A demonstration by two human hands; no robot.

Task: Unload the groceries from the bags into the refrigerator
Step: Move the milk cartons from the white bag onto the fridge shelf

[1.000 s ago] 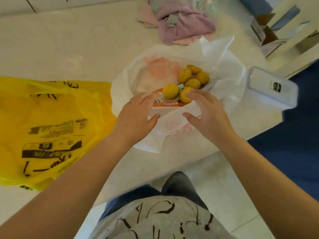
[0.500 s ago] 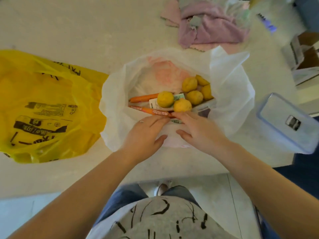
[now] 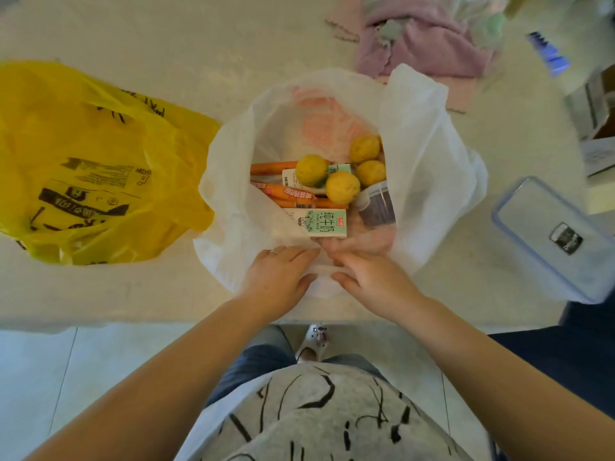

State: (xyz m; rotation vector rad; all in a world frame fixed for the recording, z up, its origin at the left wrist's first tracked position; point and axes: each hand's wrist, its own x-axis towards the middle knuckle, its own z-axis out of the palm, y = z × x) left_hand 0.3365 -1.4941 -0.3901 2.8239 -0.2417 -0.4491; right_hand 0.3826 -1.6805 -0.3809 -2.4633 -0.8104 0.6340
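the white bag [image 3: 429,154] sits on the counter [image 3: 166,34] right in front of you with its mouth spread wide, and everything inside is on show: a milk carton [image 3: 324,222] nearest you, packaged sausages [image 3: 286,194] and a carrot [image 3: 273,168] behind it, four yellow fruits [image 3: 342,187] piled on top, and a dark-filled tub [image 3: 377,206] tucked on the right.

your left hand [image 3: 278,277] and right hand [image 3: 372,277] both rest on the near rim, fingers fairly straight and pressing the plastic down and outward. from here i'd say neither has hold of any grocery yet; whether the fingertips pinch the film i can't tell.

my take: keep one hand pinning the rim so the bag doesn't collapse, and lift the loose fruits first, since they'll probably roll once you pull anything under them.

the carton lies flat, long axis running left-right, printed face up. the sausages and carrot also run mostly left-right, sausages slightly diagonal, so grab them mid-length.

further out: a yellow bag [image 3: 83,161] slumped to the left, a clear lidded container [image 3: 552,237] on the right, a pink cloth [image 3: 422,48] at the back.
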